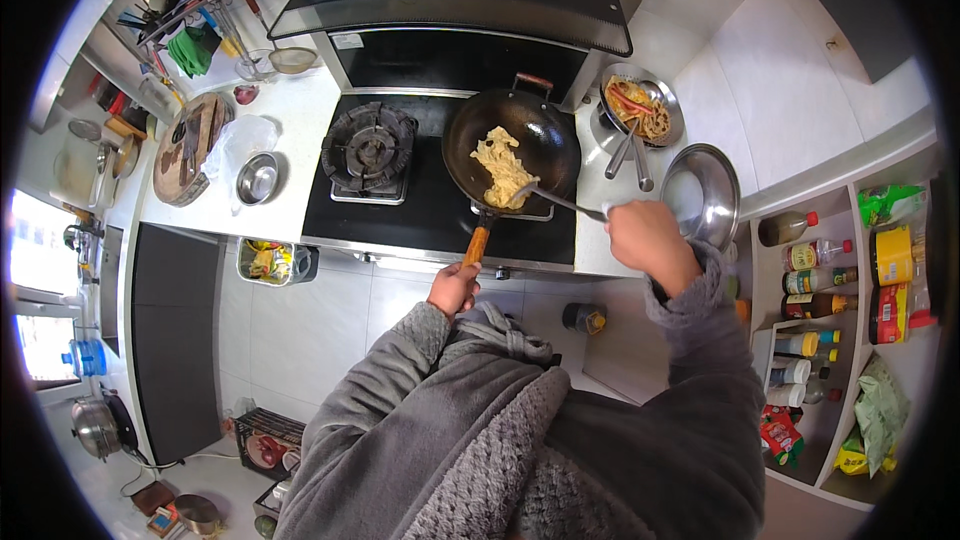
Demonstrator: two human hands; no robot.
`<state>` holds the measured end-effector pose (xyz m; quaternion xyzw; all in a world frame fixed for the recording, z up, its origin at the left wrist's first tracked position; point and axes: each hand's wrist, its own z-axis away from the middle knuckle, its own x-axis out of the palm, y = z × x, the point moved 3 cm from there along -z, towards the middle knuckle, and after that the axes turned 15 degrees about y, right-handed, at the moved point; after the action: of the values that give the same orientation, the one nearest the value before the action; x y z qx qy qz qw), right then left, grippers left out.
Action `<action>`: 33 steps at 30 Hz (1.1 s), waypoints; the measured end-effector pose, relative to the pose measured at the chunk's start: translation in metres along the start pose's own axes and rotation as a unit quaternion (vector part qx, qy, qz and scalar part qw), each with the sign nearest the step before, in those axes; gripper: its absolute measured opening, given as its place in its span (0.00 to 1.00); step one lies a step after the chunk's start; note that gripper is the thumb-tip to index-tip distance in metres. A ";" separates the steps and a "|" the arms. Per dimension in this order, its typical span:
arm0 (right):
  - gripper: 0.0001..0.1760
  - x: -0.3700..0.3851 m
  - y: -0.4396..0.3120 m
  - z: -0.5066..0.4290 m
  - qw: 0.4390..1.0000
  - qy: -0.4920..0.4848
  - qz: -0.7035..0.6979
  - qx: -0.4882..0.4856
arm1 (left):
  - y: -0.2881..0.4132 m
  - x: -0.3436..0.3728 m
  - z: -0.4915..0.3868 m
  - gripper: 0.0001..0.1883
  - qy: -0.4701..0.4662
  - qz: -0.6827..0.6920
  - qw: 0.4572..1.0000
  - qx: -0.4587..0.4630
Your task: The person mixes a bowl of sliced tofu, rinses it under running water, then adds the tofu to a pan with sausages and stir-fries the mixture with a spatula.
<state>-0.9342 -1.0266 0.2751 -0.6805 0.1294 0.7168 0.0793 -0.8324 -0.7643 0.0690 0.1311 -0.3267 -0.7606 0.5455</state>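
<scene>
A dark wok (551,157) sits on the right burner of the black gas stove, tilted a little in view. My left hand (454,289) is wrapped around its wooden handle (476,246). Inside lies a mass of yellow food that looks like scrambled egg (498,161). My right hand (651,241) grips a metal spatula (562,204) whose blade touches the near end of the egg. Most of the spatula's handle end is hidden in my fist.
A steel strainer bowl of cooked food (636,109) with utensils and a steel basin (697,191) stand right of the stove. Left are the bare burner (369,148), a small steel bowl (258,178), a plastic bag (241,142) and a round chopping board with a cleaver (180,180). Shelves of bottles (817,255) stand far right.
</scene>
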 end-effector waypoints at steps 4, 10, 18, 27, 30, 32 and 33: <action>0.09 0.037 -0.010 -0.022 0.998 0.059 -0.018 0.031 | 0.000 0.002 -0.001 0.12 -0.004 0.000 1.000 0.008; 0.11 0.152 0.046 -0.060 0.972 0.208 -0.069 0.084 | 0.001 0.001 0.001 0.13 0.004 -0.018 1.000 0.013; 0.13 0.123 0.000 -0.069 0.931 0.054 -0.329 0.148 | 0.002 0.000 0.000 0.13 0.001 -0.017 1.000 0.006; 0.08 0.034 -0.045 -0.007 0.992 0.092 -0.080 -0.027 | 0.002 0.001 -0.001 0.11 -0.006 -0.008 1.000 0.007; 0.10 0.055 -0.039 -0.023 0.987 0.142 -0.066 0.037 | 0.001 0.001 -0.002 0.12 -0.002 -0.011 1.000 0.012; 0.12 0.069 -0.024 -0.030 0.980 0.176 -0.054 0.078 | 0.000 0.000 -0.002 0.12 0.003 -0.014 1.000 0.009; 0.13 0.075 -0.015 -0.033 0.978 0.174 -0.034 0.107 | 0.000 0.000 -0.001 0.12 -0.001 -0.013 1.000 0.012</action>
<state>-0.9025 -1.0266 0.1974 -0.7864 0.1939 0.5664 0.1523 -0.8318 -0.7649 0.0682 0.1409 -0.3351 -0.7638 0.5334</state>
